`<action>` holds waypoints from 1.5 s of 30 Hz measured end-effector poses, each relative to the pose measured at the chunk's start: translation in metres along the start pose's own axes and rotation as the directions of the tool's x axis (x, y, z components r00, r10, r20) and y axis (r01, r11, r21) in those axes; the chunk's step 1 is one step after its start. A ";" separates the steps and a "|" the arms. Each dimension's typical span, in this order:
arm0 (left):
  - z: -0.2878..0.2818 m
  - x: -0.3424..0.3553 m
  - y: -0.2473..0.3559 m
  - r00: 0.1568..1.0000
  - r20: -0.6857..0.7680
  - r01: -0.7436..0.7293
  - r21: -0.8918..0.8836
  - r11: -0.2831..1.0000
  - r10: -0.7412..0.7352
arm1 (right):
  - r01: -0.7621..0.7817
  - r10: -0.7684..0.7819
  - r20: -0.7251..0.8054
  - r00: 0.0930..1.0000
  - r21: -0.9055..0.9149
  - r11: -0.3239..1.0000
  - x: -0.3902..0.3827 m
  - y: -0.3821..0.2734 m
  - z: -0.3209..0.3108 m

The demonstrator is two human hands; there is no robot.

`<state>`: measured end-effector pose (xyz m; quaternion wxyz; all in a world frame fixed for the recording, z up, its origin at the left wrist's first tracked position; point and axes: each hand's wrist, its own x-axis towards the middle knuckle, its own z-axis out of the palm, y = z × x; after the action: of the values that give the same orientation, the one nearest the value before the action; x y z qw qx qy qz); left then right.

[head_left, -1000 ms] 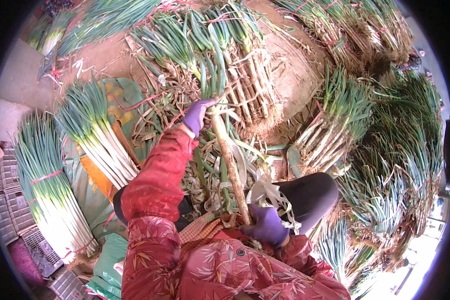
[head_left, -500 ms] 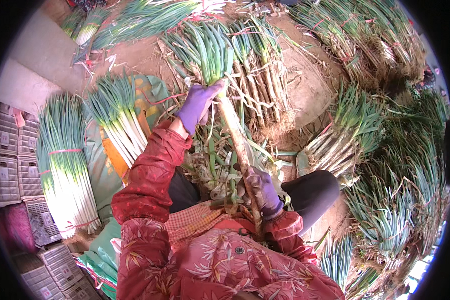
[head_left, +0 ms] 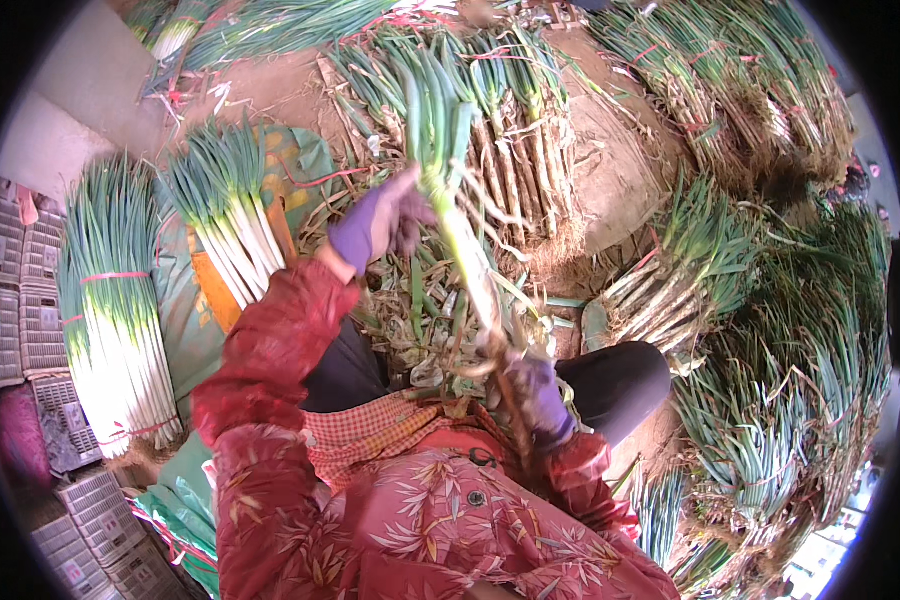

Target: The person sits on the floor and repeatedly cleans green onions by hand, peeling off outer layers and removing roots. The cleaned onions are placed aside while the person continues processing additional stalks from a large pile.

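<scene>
A long green onion (head_left: 462, 240) slants across my lap, its green leaves pointing away and its pale stalk coming toward me. My right hand (head_left: 540, 395), in a purple glove, is closed round the brown lower end of the stalk. Beside the upper stalk is my left hand (head_left: 380, 222), also purple-gloved and a little blurred, with its fingers apart and nothing in them. Loose strips of outer leaf hang from the onion. Below it, between my legs, lies a heap of peeled leaf scraps (head_left: 432, 335).
Unpeeled onions (head_left: 535, 150) with dirty roots stand just ahead. Clean white-stemmed onions (head_left: 235, 215) and a large tied bundle (head_left: 120, 310) lie to the left, near stacked crates (head_left: 40, 325). More unpeeled bundles (head_left: 770, 400) fill the right side.
My left hand has let go of the onion and moved slightly left and toward me. Around the upper stalk, more pale white-green stem now shows. The right hand keeps its hold.
</scene>
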<state>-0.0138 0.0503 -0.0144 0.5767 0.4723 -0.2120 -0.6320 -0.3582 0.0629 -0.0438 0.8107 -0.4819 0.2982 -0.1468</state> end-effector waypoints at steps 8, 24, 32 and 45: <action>0.009 0.032 0.021 0.964 -0.163 -0.230 -0.128 0.965 0.208 | 0.186 -0.492 0.458 0.740 -0.843 -0.505 0.152 -0.038 -0.003; -0.030 0.041 0.007 0.738 -0.171 -0.595 0.290 0.749 0.653 | 0.478 -0.441 0.548 0.710 -0.836 -0.269 0.071 -0.052 0.021; -0.065 0.026 0.042 0.912 -0.220 -0.380 -0.144 0.914 0.345 | -0.153 -0.001 -0.153 0.988 -0.988 0.000 0.007 -0.040 0.015; -0.031 0.014 0.033 0.929 0.133 -0.278 -0.364 0.889 0.345 | -0.381 0.051 0.508 0.860 0.572 0.726 0.155 -0.042 0.065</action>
<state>0.0314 0.0378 -0.0063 0.7200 0.2620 -0.2285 -0.6006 -0.1951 0.0059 -0.0370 0.9851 -0.1483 0.0835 -0.0252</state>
